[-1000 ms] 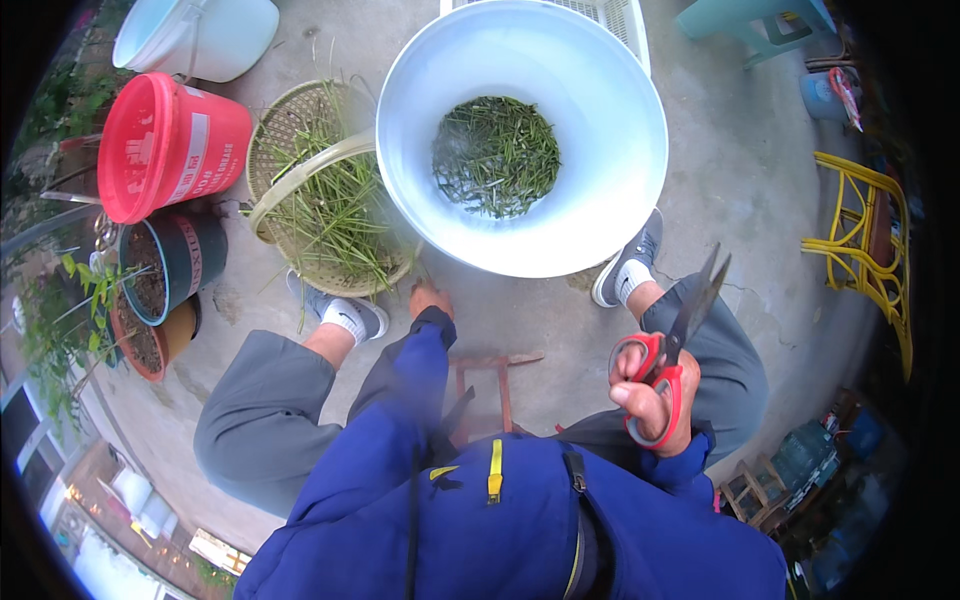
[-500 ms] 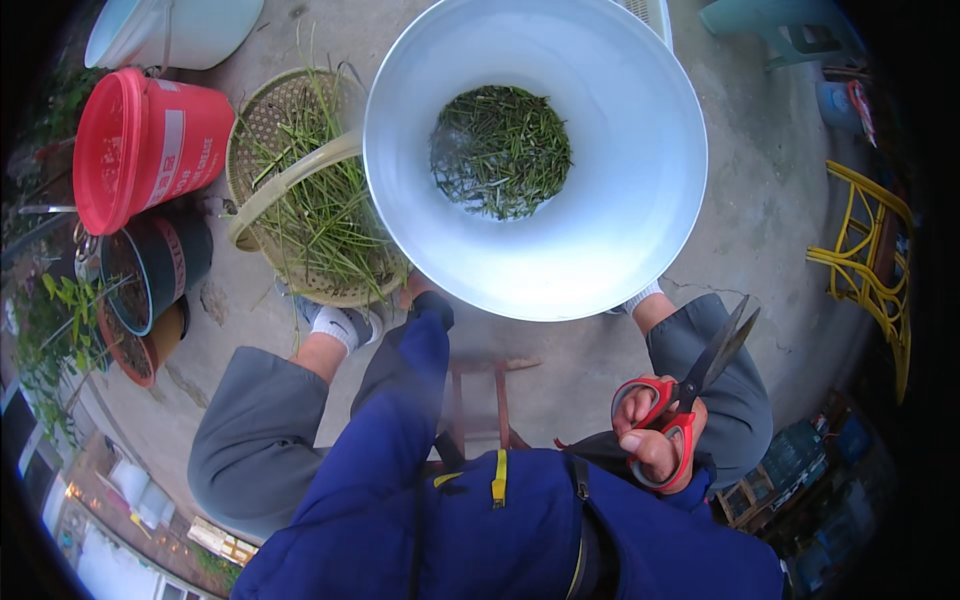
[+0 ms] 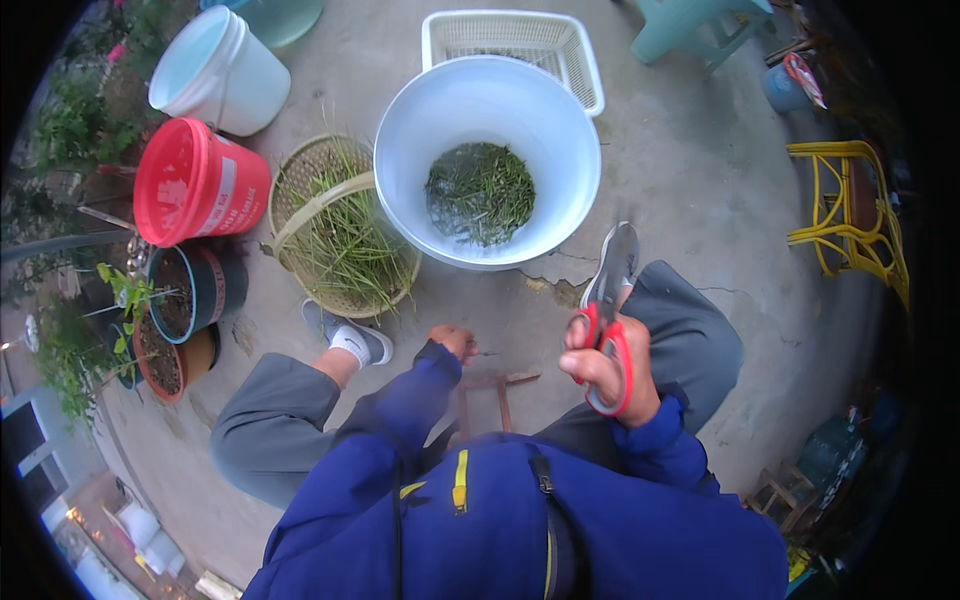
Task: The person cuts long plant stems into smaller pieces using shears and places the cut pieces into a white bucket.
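Observation:
My right hand [image 3: 622, 372] is closed on a pair of red-handled scissors [image 3: 606, 318], fingers through the loops. The dark blades point away from me, nearly together, above my right shoe. My left hand [image 3: 455, 343] hangs low between my knees with curled fingers; a small thin dark thing lies by its fingertips, and I cannot tell whether it is held. Ahead of that hand a woven basket [image 3: 284, 200] with an arched handle holds long green stalks [image 3: 350, 245]. To its right stands a white bucket [image 3: 560, 150], with short cut green pieces [image 3: 485, 195] at the bottom.
A white plastic basket [image 3: 590, 75] sits behind the bucket. Leftward stand a red bucket [image 3: 235, 190], a white pail [image 3: 255, 95] and plant pots [image 3: 225, 280]. A teal stool [image 3: 690, 25] and a yellow-framed chair [image 3: 840, 235] are at the right. A low wooden frame [image 3: 490, 380] lies between my legs.
My view has drawn back, so the bucket looks smaller. My left hand has come away from the basket's near edge toward me. The scissors have swung leftward and their blades have closed up.

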